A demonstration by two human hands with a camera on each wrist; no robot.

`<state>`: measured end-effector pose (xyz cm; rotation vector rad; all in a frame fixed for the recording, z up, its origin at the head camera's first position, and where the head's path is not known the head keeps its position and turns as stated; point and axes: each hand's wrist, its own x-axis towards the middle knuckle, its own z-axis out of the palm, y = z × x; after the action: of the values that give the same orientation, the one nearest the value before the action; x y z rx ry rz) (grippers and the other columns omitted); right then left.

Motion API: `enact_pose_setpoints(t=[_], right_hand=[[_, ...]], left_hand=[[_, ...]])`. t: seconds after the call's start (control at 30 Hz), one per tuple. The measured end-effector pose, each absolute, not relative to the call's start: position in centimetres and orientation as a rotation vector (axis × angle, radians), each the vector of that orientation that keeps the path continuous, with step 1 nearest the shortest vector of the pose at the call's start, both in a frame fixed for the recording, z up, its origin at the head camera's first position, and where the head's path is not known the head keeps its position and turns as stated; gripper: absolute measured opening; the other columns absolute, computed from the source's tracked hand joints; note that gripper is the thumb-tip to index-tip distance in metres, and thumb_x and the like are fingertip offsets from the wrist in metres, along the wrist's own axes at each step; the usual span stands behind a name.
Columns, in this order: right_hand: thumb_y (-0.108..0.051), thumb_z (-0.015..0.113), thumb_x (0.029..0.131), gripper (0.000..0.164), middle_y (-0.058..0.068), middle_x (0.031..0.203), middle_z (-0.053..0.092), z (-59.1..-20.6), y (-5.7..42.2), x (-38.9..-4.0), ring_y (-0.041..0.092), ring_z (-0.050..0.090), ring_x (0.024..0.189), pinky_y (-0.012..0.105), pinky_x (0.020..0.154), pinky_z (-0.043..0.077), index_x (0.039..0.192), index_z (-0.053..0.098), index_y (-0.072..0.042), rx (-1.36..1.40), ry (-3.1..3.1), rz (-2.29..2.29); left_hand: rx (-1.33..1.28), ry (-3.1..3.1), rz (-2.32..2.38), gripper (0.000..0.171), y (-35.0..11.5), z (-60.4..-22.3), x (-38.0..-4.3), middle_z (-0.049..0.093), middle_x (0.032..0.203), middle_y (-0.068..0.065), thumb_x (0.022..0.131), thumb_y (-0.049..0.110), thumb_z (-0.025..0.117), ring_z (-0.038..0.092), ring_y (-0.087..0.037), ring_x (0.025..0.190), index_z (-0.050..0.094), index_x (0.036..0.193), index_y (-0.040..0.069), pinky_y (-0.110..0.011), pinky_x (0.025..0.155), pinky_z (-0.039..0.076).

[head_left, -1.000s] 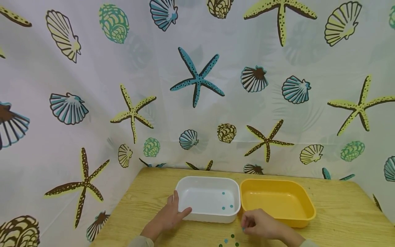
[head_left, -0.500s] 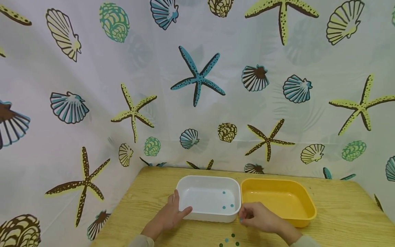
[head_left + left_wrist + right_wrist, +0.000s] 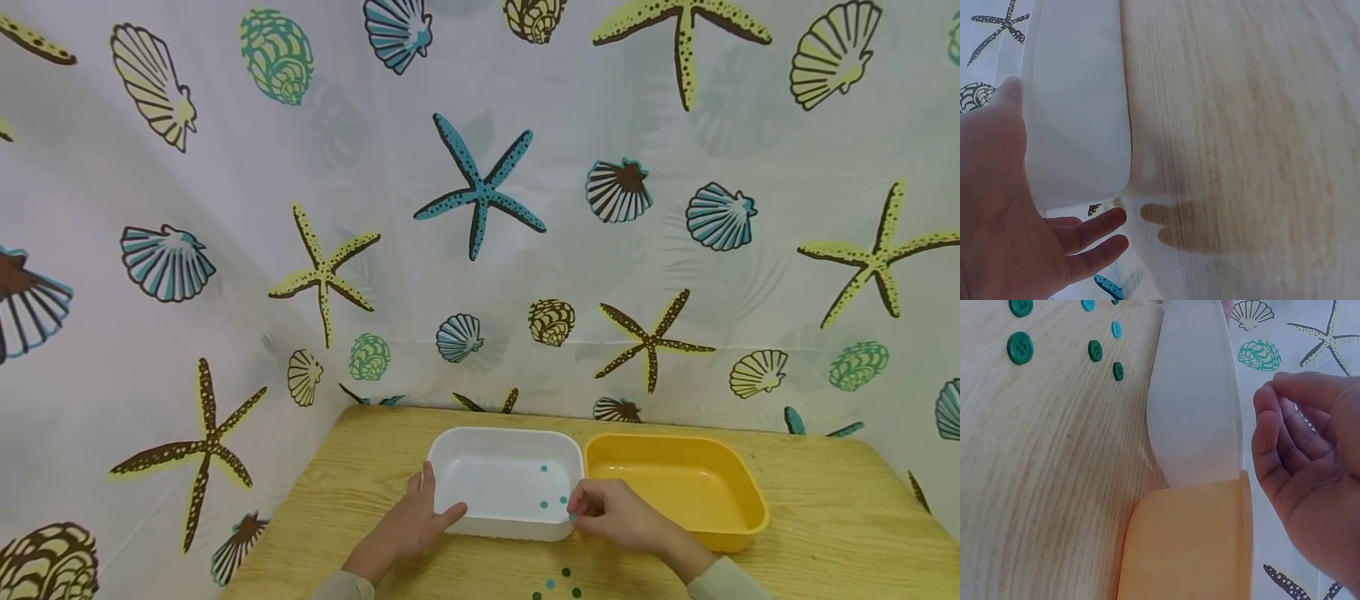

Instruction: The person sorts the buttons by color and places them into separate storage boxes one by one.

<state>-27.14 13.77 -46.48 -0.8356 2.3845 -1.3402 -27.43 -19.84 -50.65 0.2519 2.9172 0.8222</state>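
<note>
My right hand [image 3: 621, 518] pinches a small blue button [image 3: 572, 517] between thumb and fingertips, at the front right corner of the white tray [image 3: 502, 532]. In the right wrist view the fingertips of the right hand [image 3: 1307, 437] meet above the tray's rim, and the button is hidden. Three blue buttons [image 3: 543, 468] lie on the tray's floor, toward its right side. My left hand [image 3: 412, 518] rests against the tray's front left corner, thumb by the front rim and fingers along the left end. The left wrist view shows those fingers [image 3: 1094, 234] extended rather than curled.
A yellow tray [image 3: 738, 533] stands against the right side of the white one. Green buttons [image 3: 1020, 348] and blue buttons [image 3: 1116, 329] lie loose on the wooden table [image 3: 840, 517] in front. A shell-patterned curtain [image 3: 510, 275] hangs behind the table.
My right hand has moved left and slightly away from me, from the front of the yellow tray to the white tray's corner, carrying the blue button. The left hand has stayed put.
</note>
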Motion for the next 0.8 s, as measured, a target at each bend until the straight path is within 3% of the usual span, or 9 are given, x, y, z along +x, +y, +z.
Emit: enact_pose_setpoints(t=[0.37, 0.8], right_hand=[[-0.004, 0.065, 0.088, 0.006, 0.001, 0.083, 0.061, -46.1, 13.4, -28.0, 0.016, 0.055, 0.075, 0.023, 0.065, 0.047, 0.093, 0.062, -0.003, -0.792, 2.378, -1.353], [-0.003, 0.064, 0.089, 0.006, 0.001, 0.084, 0.059, -46.0, 12.7, -29.4, 0.017, 0.054, 0.078, 0.026, 0.069, 0.048, 0.094, 0.061, -0.004, -0.762, 2.440, -1.301]], left_hand=[[0.263, 2.920, 0.810, 0.104, -19.8, -50.5, -27.4, 0.023, 0.141, -0.034, 0.090, 0.063, 0.047, 0.050, -0.041, 0.112, 0.005, 0.145, -0.015, -0.051, 0.092, 0.042], [0.252, 2.916, 0.797, 0.104, -19.8, -50.5, -27.5, 0.023, 0.141, -0.033, 0.090, 0.063, 0.046, 0.050, -0.041, 0.112, 0.005, 0.145, -0.014, -0.051, 0.092, 0.042]])
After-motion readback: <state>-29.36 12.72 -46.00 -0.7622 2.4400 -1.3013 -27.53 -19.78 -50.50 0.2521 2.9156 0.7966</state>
